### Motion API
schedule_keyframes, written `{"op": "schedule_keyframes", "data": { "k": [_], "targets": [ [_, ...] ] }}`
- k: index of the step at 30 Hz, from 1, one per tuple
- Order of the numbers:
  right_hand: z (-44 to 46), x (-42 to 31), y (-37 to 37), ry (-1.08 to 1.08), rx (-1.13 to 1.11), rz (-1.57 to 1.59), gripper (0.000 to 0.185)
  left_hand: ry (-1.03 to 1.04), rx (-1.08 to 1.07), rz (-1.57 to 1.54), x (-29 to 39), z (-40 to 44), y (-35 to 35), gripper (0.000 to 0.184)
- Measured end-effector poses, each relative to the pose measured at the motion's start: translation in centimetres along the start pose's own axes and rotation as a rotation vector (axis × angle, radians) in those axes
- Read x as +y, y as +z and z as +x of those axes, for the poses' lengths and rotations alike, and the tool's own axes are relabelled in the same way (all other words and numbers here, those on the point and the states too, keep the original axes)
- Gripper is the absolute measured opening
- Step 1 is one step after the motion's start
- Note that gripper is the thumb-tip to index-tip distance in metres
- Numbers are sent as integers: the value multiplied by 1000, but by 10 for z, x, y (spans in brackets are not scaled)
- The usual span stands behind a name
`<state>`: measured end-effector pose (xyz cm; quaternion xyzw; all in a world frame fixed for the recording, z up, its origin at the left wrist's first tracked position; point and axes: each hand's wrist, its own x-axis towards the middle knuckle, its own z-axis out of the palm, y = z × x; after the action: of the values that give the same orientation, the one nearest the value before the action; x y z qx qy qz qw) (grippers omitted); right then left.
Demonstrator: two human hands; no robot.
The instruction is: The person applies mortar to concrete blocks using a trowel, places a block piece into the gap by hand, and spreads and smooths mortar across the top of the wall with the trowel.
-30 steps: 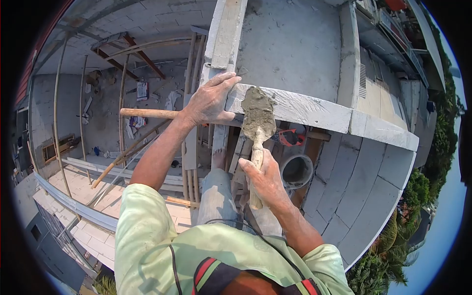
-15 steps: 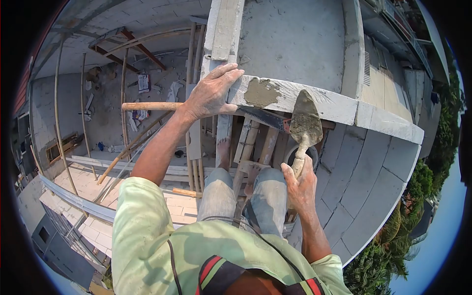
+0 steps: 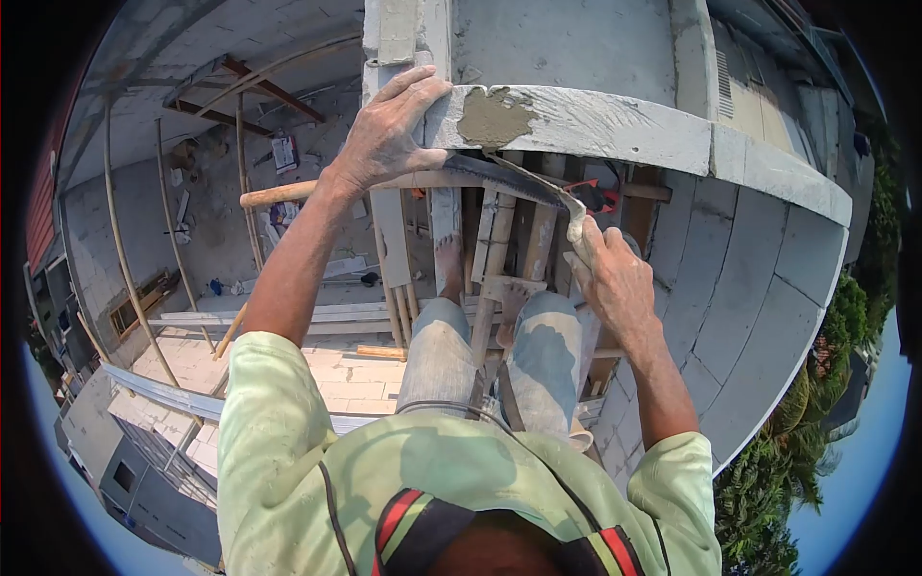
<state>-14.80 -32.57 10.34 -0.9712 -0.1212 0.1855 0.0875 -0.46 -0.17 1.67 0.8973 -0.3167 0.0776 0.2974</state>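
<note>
My left hand (image 3: 394, 130) grips the left end of a white lightweight concrete block (image 3: 615, 127), fingers over its upper edge and thumb at the lower one. A wet grey mortar patch (image 3: 496, 117) lies on the block just right of that hand. My right hand (image 3: 617, 278) is closed around the handle of a trowel (image 3: 574, 213). Its blade is seen nearly edge-on, with the tip near the block's lower edge, below the patch. Behind the trowel a handsaw (image 3: 504, 179) with a red and black handle (image 3: 593, 197) is partly hidden.
My bare feet (image 3: 448, 261) stand on timber and bamboo supports below. A bamboo pole (image 3: 288, 192) runs under my left wrist. At left, a lower floor (image 3: 226, 221) holds debris and upright poles. A grey block wall (image 3: 740, 298) curves along the right, with trees beyond it.
The trowel has swung from blade-up, right of the patch, to nearly edge-on below it. The mortar patch looks smoother. The view has shifted, and my left hand still holds the block's end.
</note>
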Motion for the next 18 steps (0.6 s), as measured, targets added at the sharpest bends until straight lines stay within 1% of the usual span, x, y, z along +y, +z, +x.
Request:
{"op": "schedule_keyframes", "data": {
  "k": [3, 6, 9, 13, 15, 16, 18],
  "targets": [
    [12, 12, -8, -2, 13, -35, 55, 5, -8, 4, 0, 1, -1, 78],
    [11, 9, -13, 1, 52, -25, 53, 0, -17, 13, 0, 2, -1, 79],
    [-2, 14, -5, 70, 62, -54, 54, -24, -8, 21, 2, 2, -2, 81],
    [-18, 19, 4, 111, 37, -27, 52, -53, 11, -8, 2, 2, 1, 84],
    [-11, 15, 6, -39, -14, -2, 51, -41, 0, 12, 4, 3, -1, 84],
    [-6, 14, 7, -25, -12, 5, 51, -44, 0, 39, 4, 4, -1, 83],
    [9, 15, 8, -108, 36, 10, 48, -23, -14, 38, 2, 4, 0, 84]
  ]
}}
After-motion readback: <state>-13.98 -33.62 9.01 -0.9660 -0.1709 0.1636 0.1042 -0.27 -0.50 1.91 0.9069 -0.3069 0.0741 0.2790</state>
